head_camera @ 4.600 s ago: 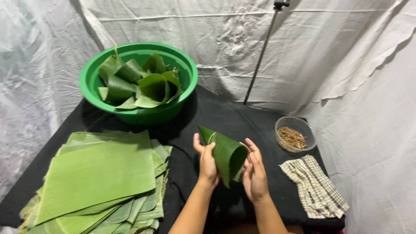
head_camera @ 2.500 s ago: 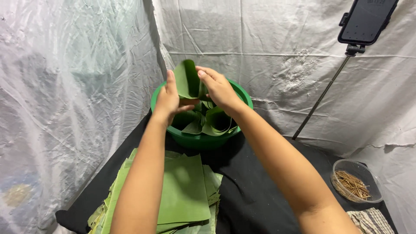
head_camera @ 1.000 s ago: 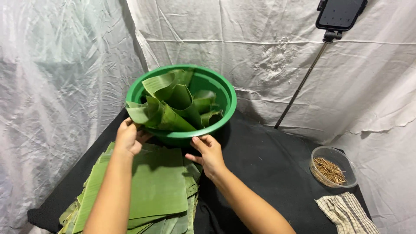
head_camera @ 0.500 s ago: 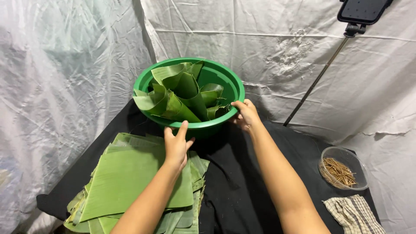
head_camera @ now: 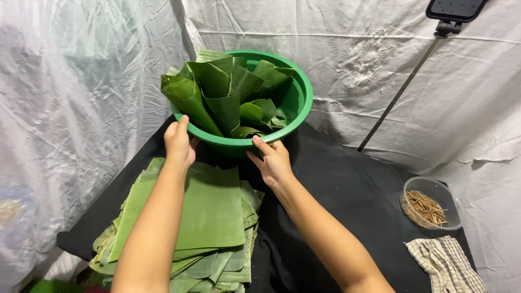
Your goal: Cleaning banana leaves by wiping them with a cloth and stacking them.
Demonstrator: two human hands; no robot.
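Black table (head_camera: pixel 347 195), white sheeting behind: left hand (head_camera: pixel 180 142), right hand (head_camera: pixel 273 161) now both gripping green basin (head_camera: pixel 299 108) near rim, cones (head_camera: pixel 217 95) inside; leaf stack (head_camera: pixel 206 217) just before basin.

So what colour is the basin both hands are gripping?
Green basin, clearest in the head view.

Bare black cloth (head_camera: pixel 347 190) beside leaf stack (head_camera: pixel 211 217)

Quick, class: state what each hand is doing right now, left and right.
Left hand: gripping the near rim of the green basin.
Right hand: fingers curled on the basin's front rim, holding it.
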